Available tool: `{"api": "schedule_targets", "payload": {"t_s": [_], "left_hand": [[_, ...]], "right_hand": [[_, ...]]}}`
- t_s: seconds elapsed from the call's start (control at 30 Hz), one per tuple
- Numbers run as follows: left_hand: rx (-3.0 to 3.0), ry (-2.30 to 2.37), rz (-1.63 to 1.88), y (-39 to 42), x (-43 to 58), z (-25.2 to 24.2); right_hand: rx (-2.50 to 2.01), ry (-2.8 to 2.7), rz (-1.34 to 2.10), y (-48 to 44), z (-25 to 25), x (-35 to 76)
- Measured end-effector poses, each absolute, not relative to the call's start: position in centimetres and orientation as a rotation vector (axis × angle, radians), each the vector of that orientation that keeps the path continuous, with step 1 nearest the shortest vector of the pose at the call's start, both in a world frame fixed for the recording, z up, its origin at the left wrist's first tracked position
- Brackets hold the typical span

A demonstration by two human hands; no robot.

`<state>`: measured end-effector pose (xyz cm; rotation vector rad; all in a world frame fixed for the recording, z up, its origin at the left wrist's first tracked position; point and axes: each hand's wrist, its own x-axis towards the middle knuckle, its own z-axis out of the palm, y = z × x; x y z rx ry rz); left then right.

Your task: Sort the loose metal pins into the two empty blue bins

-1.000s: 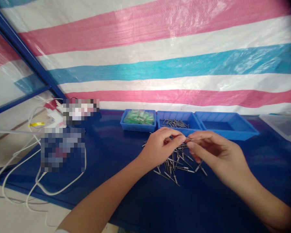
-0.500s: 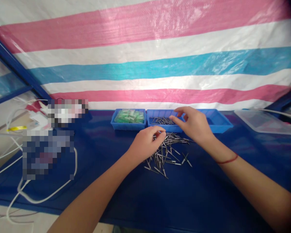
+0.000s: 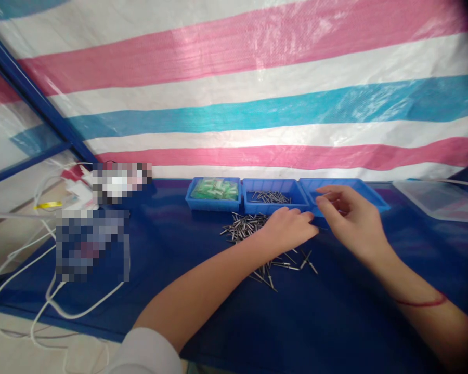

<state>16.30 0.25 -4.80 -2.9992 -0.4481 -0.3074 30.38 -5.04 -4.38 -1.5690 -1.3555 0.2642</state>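
Loose metal pop rivets lie in a pile on the blue table. Over the pile's right side reaches my left hand, palm down, its fingers curled together; whatever they pinch is hidden. My right hand hovers in front of the right blue bin, thumb and fingers apart with nothing visible between them. More rivets rest inside the middle blue bin. The left blue bin holds green-and-white packets.
A clear plastic lid lies at the far right. White cables loop across the table's left side, near blurred-out items. A striped plastic sheet hangs behind the bins, and a blue frame post stands at left.
My left hand has moved right across the rivet pile. My right hand has withdrawn from above the middle bin, to the right and nearer to me. The view has shifted slightly.
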Motion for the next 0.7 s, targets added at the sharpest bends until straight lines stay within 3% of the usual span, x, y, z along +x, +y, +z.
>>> {"api": "schedule_targets", "payload": {"t_s": [0.4,0.7], "left_hand": [[-2.985,-0.515,-0.464,-0.2,15.5,-5.6],[-3.237,-0.981,-1.115,-1.1,14.4,-4.7]], "right_hand": [[-1.541,-1.364,0.374,-5.7,-4.2,30.2],[-1.516,-1.384,0.523,-6.0,-3.7,29.6]]}}
